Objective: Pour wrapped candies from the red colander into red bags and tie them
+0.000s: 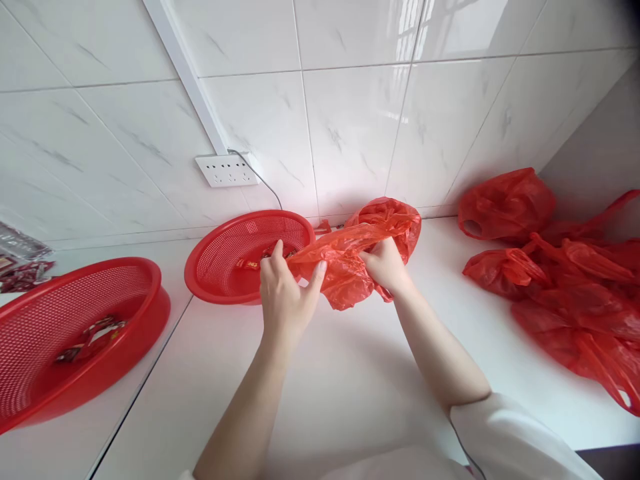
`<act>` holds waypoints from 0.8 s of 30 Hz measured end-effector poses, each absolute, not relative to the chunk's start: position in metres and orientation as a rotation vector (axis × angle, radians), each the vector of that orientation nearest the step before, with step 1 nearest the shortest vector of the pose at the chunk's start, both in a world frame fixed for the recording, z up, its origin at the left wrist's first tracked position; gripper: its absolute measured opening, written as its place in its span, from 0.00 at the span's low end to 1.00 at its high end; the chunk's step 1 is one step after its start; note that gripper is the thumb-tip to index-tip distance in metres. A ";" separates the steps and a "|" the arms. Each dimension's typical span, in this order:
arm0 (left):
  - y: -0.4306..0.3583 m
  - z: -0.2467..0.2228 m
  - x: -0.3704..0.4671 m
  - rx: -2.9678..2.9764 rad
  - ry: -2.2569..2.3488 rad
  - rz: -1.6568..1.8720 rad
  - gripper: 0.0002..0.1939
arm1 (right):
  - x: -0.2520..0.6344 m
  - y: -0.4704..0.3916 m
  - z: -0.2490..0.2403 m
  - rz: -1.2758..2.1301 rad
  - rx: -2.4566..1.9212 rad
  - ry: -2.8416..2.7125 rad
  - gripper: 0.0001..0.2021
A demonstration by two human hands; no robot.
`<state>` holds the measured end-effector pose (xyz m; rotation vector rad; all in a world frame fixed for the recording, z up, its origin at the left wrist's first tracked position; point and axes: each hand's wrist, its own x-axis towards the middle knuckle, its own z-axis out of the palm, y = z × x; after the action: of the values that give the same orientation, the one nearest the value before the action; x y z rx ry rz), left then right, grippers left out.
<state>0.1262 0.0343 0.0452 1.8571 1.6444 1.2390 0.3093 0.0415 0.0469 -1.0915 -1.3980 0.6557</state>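
Note:
A thin red plastic bag (345, 257) hangs loosely between my two hands, just above the white counter. My right hand (387, 267) has its fingers closed on the bag's crumpled side. At the bag's left end is my left hand (287, 287), thumb and fingers spread apart, with the bag's edge reaching between them. Behind that hand a round red mesh basket (215, 257) stands by the wall, holding a few small red and gold wrapped packets (247, 265). Another crumpled red bag (413, 223) lies just beyond my right hand.
At left, a second red basket (145, 280) holds small packets (95, 337). Several filled red bags (575, 287) are heaped at right. A socket strip (227, 171) with a grey cable is on the tiled wall. A seam (145, 380) crosses the counter (330, 380).

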 end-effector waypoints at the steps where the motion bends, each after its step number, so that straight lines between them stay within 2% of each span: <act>1: 0.033 0.044 0.127 1.766 1.531 1.162 0.49 | 0.306 0.040 0.047 0.618 -1.084 -1.367 0.04; 3: 0.034 0.040 0.129 1.565 1.206 1.030 0.57 | 0.299 0.037 0.048 0.602 -1.049 -1.312 0.05; 4: 0.036 0.038 0.130 1.479 1.050 1.011 0.58 | 0.296 0.036 0.049 0.640 -1.014 -1.308 0.07; 5: 0.039 0.036 0.131 1.415 0.928 1.036 0.56 | 0.294 0.035 0.049 0.713 -0.965 -1.317 0.08; 7: 0.045 0.033 0.131 1.336 0.824 1.179 0.45 | 0.294 0.035 0.050 0.921 -0.845 -1.335 0.13; 9: 0.053 0.034 0.127 1.283 0.874 1.290 0.32 | 0.299 0.037 0.051 1.066 -0.770 -1.281 0.16; 11: 0.061 0.037 0.114 1.238 0.973 1.272 0.25 | 0.310 0.040 0.052 1.107 -0.792 -1.173 0.15; 18: 0.073 0.059 0.053 1.532 1.256 0.818 0.27 | 0.361 0.038 0.060 0.973 -1.090 -1.119 0.05; 20: 0.066 0.067 0.050 1.727 1.381 0.838 0.28 | 0.366 0.035 0.063 0.920 -1.221 -1.187 0.04; 22: 0.055 0.074 0.057 1.918 1.388 1.019 0.23 | 0.364 0.032 0.066 0.886 -1.343 -1.278 0.04; 24: 0.041 0.076 0.072 2.027 1.234 1.098 0.14 | 0.357 0.030 0.066 0.883 -1.403 -1.359 0.05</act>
<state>0.0725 0.0407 0.0764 2.0269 1.2345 1.0982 0.3565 0.0303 0.0665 -1.4029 -1.3590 0.8833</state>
